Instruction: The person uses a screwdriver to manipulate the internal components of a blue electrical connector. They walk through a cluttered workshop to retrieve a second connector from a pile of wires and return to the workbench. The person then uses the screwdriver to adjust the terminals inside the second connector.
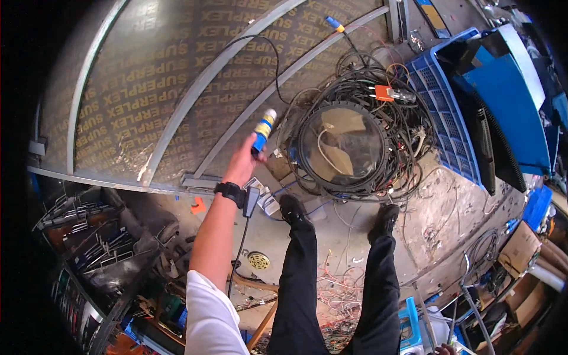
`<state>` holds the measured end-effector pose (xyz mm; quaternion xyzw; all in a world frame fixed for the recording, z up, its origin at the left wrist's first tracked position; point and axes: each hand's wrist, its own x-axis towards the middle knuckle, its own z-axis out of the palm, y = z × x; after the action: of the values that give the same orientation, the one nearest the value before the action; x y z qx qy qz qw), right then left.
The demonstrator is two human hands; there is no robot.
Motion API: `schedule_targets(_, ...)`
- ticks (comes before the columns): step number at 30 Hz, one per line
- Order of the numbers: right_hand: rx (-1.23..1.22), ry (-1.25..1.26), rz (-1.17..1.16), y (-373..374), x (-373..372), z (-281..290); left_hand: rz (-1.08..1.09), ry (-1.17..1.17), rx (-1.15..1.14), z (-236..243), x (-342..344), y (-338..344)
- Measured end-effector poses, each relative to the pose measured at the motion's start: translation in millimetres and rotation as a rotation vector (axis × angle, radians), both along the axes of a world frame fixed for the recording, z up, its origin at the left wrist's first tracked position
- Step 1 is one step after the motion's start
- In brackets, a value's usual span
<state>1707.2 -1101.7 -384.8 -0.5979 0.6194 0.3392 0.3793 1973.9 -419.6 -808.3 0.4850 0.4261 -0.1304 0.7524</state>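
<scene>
My left hand (247,157) holds an upright-angled cylindrical object (263,129) with blue and yellow bands and a pale top, its fingers wrapped round the lower part. A black band with a grey device (248,201) and a hanging cable is on that wrist. Beyond it, a large coil of dark cables (414,136) surrounds a round clear-topped drum (342,142). An orange connector piece (384,93) lies on the coil. A small part of my right hand (445,349) shows at the lower right edge; what it holds, if anything, is hidden.
A patterned board (154,71) with metal rails stands at upper left. A blue crate (444,118) with blue panels (503,100) is at right. A bin of metal parts (112,248) sits at lower left. Loose wires (343,284) lie around my feet. Cardboard (520,248) lies at lower right.
</scene>
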Motion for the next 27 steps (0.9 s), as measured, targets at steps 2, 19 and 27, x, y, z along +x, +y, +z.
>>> schedule_targets(2, 0.011, -0.019, 0.001, 8.7, 4.2, 3.1, -0.002, -0.037, -0.043, 21.0, 16.2, 2.4)
schedule_targets(19, 0.076, -0.225, -0.073, -8.1, 20.3, 2.3, -0.032, -0.316, 0.0, 354.2, 45.6, -29.4)
schedule_targets(27, 0.174, -0.334, -0.131, -45.7, 25.9, 26.3, -0.2, -0.24, 0.245, 508.3, 8.5, -75.0)
